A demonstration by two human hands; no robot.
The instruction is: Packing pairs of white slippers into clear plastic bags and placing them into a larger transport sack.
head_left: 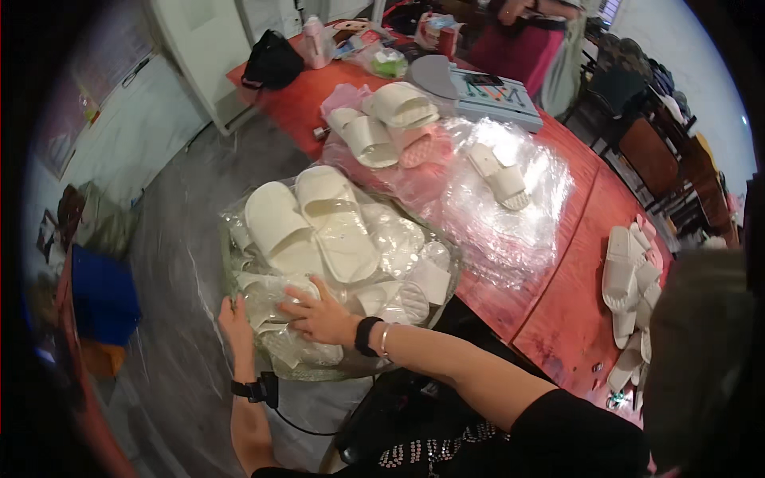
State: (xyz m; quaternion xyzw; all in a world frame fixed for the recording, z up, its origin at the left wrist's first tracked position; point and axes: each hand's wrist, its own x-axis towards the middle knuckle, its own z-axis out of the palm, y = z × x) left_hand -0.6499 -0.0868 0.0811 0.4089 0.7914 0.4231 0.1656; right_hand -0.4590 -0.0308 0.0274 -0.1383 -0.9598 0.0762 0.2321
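Observation:
A translucent, greenish-rimmed sack (351, 370) full of cream slippers is in front of me. My left hand (236, 320) is closed at the sack's left rim, fingers bent over the edge. Fingers spread, my right hand (323, 315) presses down on plastic-wrapped slippers (279, 299) inside the sack, without gripping them. Beyond it, two larger cream slippers, one on the left (279, 227) and one on the right (338, 223), lie on top of the load. More wrapped slippers (394, 239) fill the sack's right side. Those underneath are hidden.
The red table (550, 319) bears a pile of clear plastic bags (510, 227) with a slipper on top, cream and pink slippers (398, 119), and a grey-blue scale (494, 99). More slippers (625, 279) lie at the right edge. Another person (526, 32) is at the far side.

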